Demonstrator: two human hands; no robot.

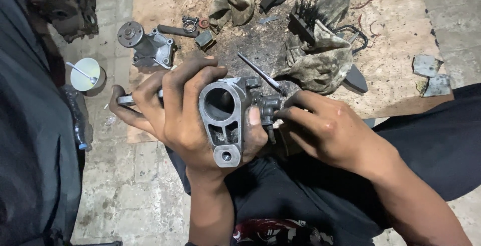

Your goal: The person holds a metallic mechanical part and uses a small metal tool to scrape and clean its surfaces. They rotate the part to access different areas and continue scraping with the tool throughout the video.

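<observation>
My left hand (175,110) grips a grey cast-metal housing (225,113) with a round bore and a bolt lug at its lower end, thumb pressed on its right side. A flat metal tool (125,99) pokes out from under the left fingers. My right hand (325,125) pinches a small fitting (268,106) on the housing's right side. A thin dark rod (260,74) sticks up and away from that spot, and whether the right hand holds it is hidden.
A greasy wooden board (391,40) lies on the paved floor. On it sit a pump-like casting (148,45), small rings and clips (193,24), oily rags (320,60) and a black brush (305,18). A white cup (86,74) stands left.
</observation>
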